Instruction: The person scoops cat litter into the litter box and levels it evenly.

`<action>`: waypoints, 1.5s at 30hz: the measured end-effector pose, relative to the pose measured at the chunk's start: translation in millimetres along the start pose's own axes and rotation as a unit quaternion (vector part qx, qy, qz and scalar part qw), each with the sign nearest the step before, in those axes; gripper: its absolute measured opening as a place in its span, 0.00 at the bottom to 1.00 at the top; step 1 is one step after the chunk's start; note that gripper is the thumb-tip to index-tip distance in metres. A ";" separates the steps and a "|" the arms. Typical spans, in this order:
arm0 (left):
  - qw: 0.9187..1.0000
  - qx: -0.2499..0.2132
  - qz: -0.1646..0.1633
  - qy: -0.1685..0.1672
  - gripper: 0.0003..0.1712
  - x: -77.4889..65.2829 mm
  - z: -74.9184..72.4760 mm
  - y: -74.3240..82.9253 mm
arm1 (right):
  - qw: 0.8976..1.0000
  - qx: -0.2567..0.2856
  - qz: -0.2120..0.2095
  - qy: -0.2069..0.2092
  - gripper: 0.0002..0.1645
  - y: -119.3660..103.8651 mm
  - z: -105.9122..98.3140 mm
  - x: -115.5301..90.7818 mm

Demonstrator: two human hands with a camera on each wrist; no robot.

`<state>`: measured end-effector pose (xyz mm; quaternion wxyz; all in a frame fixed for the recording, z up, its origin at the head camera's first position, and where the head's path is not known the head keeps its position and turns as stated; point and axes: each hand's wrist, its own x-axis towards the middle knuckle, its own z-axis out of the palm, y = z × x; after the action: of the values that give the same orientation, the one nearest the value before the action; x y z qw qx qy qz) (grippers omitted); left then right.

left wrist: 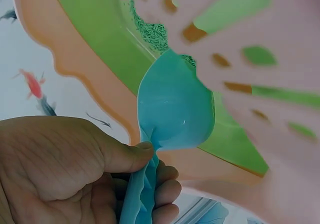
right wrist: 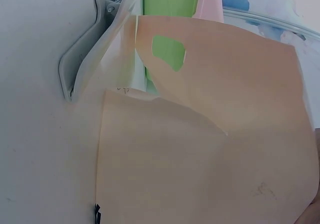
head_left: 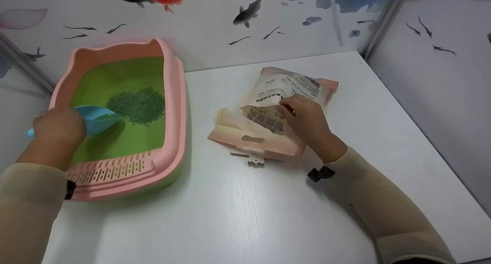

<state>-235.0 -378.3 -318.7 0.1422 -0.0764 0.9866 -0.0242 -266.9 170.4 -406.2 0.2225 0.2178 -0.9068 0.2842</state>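
Observation:
My left hand (head_left: pixel 61 127) grips the ribbed handle of a light blue scoop (head_left: pixel 96 126), thumb along its top in the left wrist view. The scoop's bowl holds some green pellets, and its tip is at the edge of a green pellet pile (head_left: pixel 140 104) inside a pink-rimmed litter box (head_left: pixel 176 103). At centre right, my right hand (head_left: pixel 308 122) pinches the torn edge of a printed cat litter bag (head_left: pixel 282 85) that lies on the table. A metal clip (head_left: pixel 256 156) sits at the bag's near end, beside its handle hole.
The white table (head_left: pixel 230 210) extends in front of the box and bag. A slotted pink grate (head_left: pixel 115 170) forms the box's near side. Panels painted with fish (head_left: pixel 249 12) stand behind and at the right, joined by a metal post (head_left: pixel 385 24).

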 end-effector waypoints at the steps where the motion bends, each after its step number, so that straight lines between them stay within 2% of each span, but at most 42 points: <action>1: 1.000 0.002 0.002 0.001 0.13 0.6 0.1 0.3 | 1.000 -0.002 0.000 -0.002 0.10 -0.1 0.0 0.1; 16: 0.999 0.043 0.002 -0.003 0.15 11.2 0.3 4.9 | 1.000 0.006 0.007 -0.005 0.11 -1.4 -1.1 0.8; 25: 0.996 0.084 0.010 0.015 0.14 10.0 -1.9 8.5 | 1.000 0.009 0.011 -0.008 0.10 -0.8 -1.0 1.1; 30: 0.994 0.100 0.011 0.035 0.18 7.6 -5.4 12.4 | 1.000 0.002 -0.004 0.002 0.09 0.0 0.2 -0.1; 36: 0.994 0.106 -0.001 0.040 0.20 7.8 -7.2 14.6 | 1.000 -0.002 -0.004 0.005 0.09 -0.5 0.3 -0.3; 45: 0.993 0.114 -0.017 0.033 0.21 15.3 -2.9 8.2 | 1.000 0.001 0.005 -0.002 0.09 -0.5 -0.5 -0.2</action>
<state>-251.5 -372.6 -320.8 0.1166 -0.0752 0.9802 -0.1415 -266.3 170.4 -405.7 0.2191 0.2137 -0.9081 0.2858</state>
